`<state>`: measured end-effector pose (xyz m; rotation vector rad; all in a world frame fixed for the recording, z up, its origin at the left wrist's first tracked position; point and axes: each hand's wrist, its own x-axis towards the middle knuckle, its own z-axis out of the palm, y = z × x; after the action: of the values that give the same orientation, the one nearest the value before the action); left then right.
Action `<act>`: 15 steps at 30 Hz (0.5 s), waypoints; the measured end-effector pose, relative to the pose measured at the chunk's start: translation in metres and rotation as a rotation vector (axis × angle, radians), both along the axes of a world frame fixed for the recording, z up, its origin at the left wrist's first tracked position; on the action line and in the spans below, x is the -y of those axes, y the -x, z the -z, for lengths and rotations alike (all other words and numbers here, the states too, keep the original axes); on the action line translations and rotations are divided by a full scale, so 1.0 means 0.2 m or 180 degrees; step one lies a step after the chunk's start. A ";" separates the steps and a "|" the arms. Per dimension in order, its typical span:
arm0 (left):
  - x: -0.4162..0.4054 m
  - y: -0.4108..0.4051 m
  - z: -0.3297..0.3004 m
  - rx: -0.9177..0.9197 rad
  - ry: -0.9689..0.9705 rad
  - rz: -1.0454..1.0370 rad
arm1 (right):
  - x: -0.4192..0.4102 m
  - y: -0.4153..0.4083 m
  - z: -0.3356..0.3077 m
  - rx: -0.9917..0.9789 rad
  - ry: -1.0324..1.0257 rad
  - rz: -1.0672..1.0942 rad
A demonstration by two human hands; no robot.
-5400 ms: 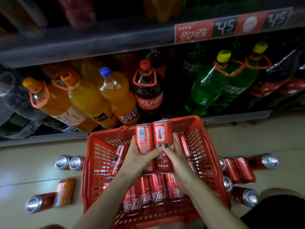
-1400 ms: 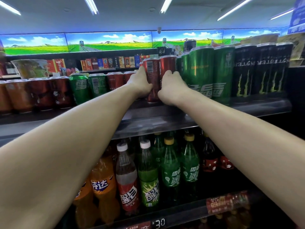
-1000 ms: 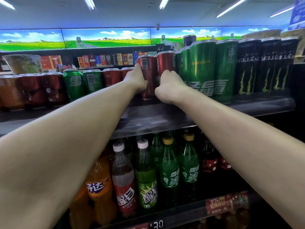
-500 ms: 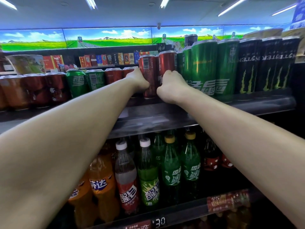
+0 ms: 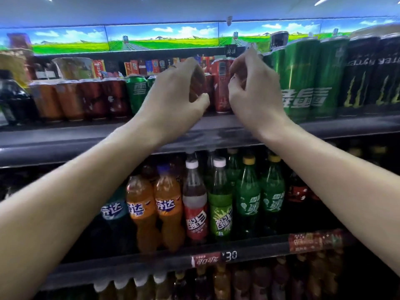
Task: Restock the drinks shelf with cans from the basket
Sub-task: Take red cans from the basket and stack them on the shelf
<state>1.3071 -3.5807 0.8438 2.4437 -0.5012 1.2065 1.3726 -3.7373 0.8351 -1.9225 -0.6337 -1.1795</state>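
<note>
So half a second back both hands were wrapped around the two red cans on the top shelf [image 5: 216, 131], and now they're coming off them. The left hand [image 5: 173, 98] has pulled back a bit, its fingers loosely curled with the thumb out, holding nothing as far as I can see. The right hand [image 5: 251, 89] is the same deal, fingers bent and lifted toward the green cans [image 5: 303, 79], also not gripping anything. It's all a bit motion-blurred, so the exact finger shapes are fuzzy.

One red can [image 5: 223, 87] stands upright on the shelf in the gap between the hands. The other one is mostly hidden behind the left hand, so I can't say much about it. Green cans sit just to the right, black cans [image 5: 372, 74] past those. To the left, a row of shorter cans [image 5: 86, 98]. The shelf below carries bottles [image 5: 194, 202] of orange, red and green. The basket isn't in view.
</note>
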 end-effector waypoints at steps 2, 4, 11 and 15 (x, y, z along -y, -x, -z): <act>-0.06 0.14 0.13 0.0401 0.0083 0.0108 | -0.06 0.14 0.11 0.0071 -0.0143 -0.0396; -0.13 0.28 0.31 0.0505 0.0174 0.0219 | -0.13 0.28 0.26 0.0127 -0.0226 -0.0758; -0.41 0.52 1.30 -0.1139 0.0036 0.0051 | -0.38 0.56 1.14 -0.1162 0.0028 -0.1585; -0.53 0.65 1.89 -0.2207 0.0164 -0.0207 | -0.47 0.65 1.79 -0.2439 0.0632 -0.1387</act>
<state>1.1766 -3.4742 0.4653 2.6274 -0.1806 0.3229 1.2426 -3.6433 0.4778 -2.0529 -0.6967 -0.0775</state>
